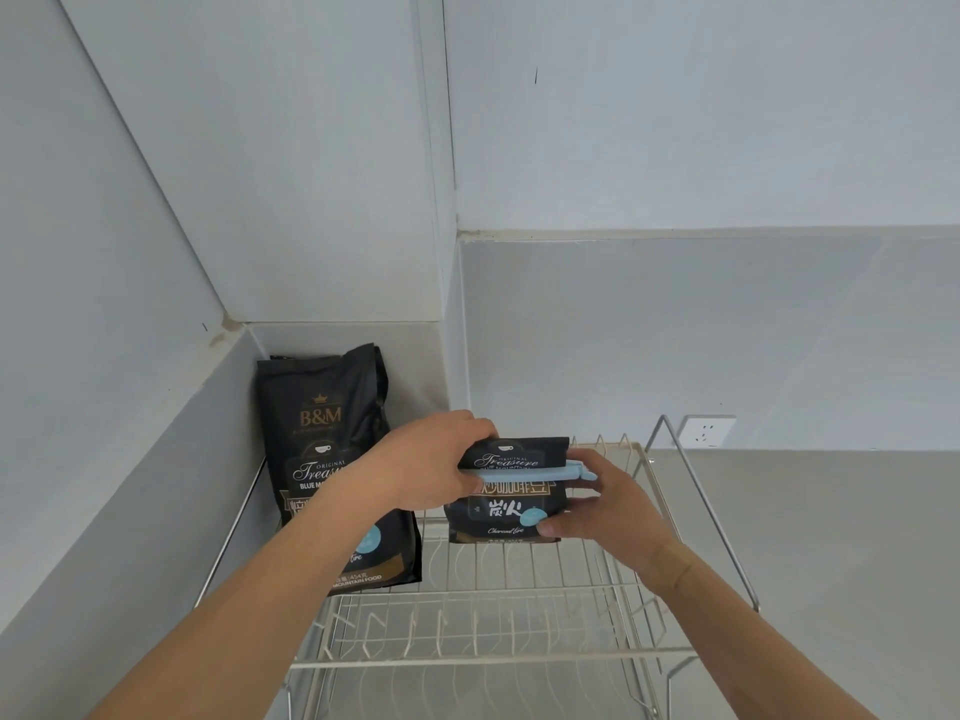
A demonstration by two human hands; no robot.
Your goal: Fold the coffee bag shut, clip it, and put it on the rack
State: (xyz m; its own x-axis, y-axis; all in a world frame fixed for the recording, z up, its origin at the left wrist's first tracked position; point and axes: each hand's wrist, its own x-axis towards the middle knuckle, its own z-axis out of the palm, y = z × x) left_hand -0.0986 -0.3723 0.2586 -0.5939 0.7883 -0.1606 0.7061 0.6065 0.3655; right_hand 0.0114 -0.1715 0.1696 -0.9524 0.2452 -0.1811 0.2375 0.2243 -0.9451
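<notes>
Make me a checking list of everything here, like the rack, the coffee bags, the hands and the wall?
Surface: wire rack, metal, in a grey corner.
Job's things: folded coffee bag, blue clip across its fold, held at the rack.
Clutter: unclipped tall coffee bag standing at the rack's left.
Hands: left hand grips the fold; right hand holds the bag's side.
Cables: nothing seen.
Surroundings: wall socket, grey walls.

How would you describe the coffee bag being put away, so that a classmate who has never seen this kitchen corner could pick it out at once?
Find the wire rack in the wall corner; two black coffee bags are over it. The one meant is the shorter bag held between the left hand and right hand. Unlike the tall unclipped bag standing at the left, its top is folded down under a pale blue clip.
</notes>
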